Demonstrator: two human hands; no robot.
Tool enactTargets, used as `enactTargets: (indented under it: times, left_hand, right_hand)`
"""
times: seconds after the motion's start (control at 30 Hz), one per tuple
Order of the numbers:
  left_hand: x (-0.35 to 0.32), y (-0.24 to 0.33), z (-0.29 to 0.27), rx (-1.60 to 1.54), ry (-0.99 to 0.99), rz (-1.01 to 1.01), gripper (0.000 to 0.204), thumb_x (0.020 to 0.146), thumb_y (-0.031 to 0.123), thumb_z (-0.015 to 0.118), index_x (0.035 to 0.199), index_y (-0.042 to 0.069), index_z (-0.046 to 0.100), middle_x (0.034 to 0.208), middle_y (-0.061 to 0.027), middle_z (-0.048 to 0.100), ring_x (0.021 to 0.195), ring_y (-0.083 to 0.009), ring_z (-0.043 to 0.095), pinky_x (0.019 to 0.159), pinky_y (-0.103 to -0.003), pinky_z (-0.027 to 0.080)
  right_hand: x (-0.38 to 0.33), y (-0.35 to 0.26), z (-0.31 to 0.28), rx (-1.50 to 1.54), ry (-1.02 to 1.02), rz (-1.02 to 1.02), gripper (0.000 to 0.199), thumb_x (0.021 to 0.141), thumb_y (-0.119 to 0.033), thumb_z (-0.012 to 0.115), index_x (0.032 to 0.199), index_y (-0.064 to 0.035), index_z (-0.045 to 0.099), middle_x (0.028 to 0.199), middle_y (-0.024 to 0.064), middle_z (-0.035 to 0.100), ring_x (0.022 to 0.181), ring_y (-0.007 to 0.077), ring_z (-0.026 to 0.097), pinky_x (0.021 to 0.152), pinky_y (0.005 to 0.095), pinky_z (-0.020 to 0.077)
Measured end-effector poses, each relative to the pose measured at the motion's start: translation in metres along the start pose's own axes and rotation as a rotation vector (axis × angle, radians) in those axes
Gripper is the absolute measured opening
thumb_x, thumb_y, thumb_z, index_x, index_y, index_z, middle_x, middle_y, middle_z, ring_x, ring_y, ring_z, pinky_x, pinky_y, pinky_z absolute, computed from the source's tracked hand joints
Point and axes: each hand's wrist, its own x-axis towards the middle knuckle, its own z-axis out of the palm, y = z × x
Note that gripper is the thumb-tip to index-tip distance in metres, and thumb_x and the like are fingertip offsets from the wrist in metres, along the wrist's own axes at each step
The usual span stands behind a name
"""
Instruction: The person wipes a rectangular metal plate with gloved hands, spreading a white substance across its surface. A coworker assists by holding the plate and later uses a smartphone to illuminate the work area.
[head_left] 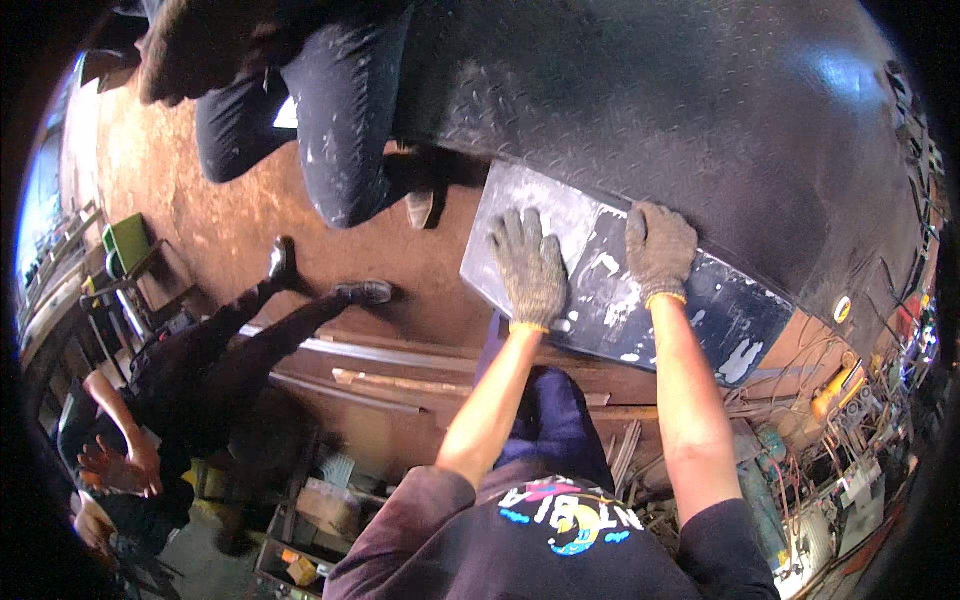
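Both my hands wear grey knitted work gloves with yellow cuffs. Under them lies a flat panel (pixel 735 300), pale and whitish on its left part, dark with white smears and patches on the rest. My left hand (pixel 528 265) rests on the pale part, palm down with fingers stretched out and spread. My right hand (pixel 660 248) is at the far edge of the dark part, its fingers curled over that edge. The fingertips of that hand are hidden. Against the panel's far side lies a large dark tread-patterned metal plate (pixel 620 90).
A person in dusty dark trousers (pixel 345 120) crouches at the far left. Another person in dark clothes (pixel 190 350) is at the left. Long metal bars (pixel 390 353) lie left of my legs. Tangled cables and a yellow tool (pixel 838 390) are at the right.
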Motion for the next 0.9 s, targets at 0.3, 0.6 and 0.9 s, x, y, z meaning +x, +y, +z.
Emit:
enactTargets:
  times: [0.3,0.6,0.9]
  left_hand:
    - [0.010,-0.014,0.008,0.083,-0.027,0.019,0.058,0.109,0.030,0.044,0.158,-0.002,0.041,0.168,-0.0299,0.032,0.157,-0.0542,0.023,0.130,-0.062,0.011]
    - [0.043,-0.037,0.017,0.320,0.121,0.005,0.059,0.109,0.035,0.043,0.157,0.001,0.046,0.162,-0.0273,0.040,0.154,-0.0493,0.028,0.129,-0.062,0.015]
    - [0.075,-0.031,0.021,0.145,0.079,-0.118,0.067,0.110,0.039,0.043,0.162,-0.002,0.037,0.170,-0.0294,0.029,0.160,-0.0499,0.017,0.130,-0.062,0.011]
  right_hand:
    - [0.010,-0.004,-0.007,-0.029,0.014,-0.016,0.036,0.104,-0.042,0.051,0.115,-0.0161,0.073,0.108,0.0133,0.074,0.105,0.0379,0.068,0.092,0.0536,0.0503]
    - [0.014,-0.011,-0.010,-0.016,-0.039,0.008,0.038,0.104,-0.045,0.052,0.118,-0.0171,0.073,0.112,0.0121,0.074,0.107,0.0370,0.068,0.094,0.0531,0.0499]
    - [0.012,-0.010,-0.009,0.018,-0.004,-0.013,0.037,0.102,-0.044,0.054,0.118,-0.0164,0.073,0.112,0.0120,0.075,0.106,0.0368,0.069,0.093,0.0532,0.0497]
